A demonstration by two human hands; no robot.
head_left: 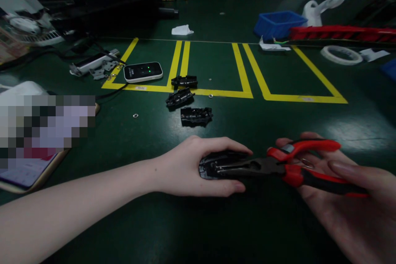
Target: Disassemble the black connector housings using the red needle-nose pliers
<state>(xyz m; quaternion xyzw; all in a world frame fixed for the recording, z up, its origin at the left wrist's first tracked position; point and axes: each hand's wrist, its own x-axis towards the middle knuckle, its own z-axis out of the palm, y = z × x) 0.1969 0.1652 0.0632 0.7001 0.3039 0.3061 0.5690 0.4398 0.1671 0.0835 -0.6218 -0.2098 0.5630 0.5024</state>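
My left hand (198, 167) is closed around a black plastic housing (206, 168), thumb and fingers along its two sides. In my right hand (349, 198) lies a pair of long-nose pliers (293, 165) with red and black handles, spread somewhat apart. The jaws of the pliers point left and reach over the housing; whether they grip anything inside it I cannot tell. Beyond my left hand, three similar black plastic parts sit on the green table: a near one (196, 116), a tilted one (180, 98) and a far one (185, 81).
Small metal rings (135, 115) lie on the table. A white-edged device (143, 72) with green lights stands at the left of the yellow tape outlines (216, 93). A phone (46, 165) is at left. Farther off are a blue bin (276, 27), a red strip (340, 34) and a tape roll (342, 55).
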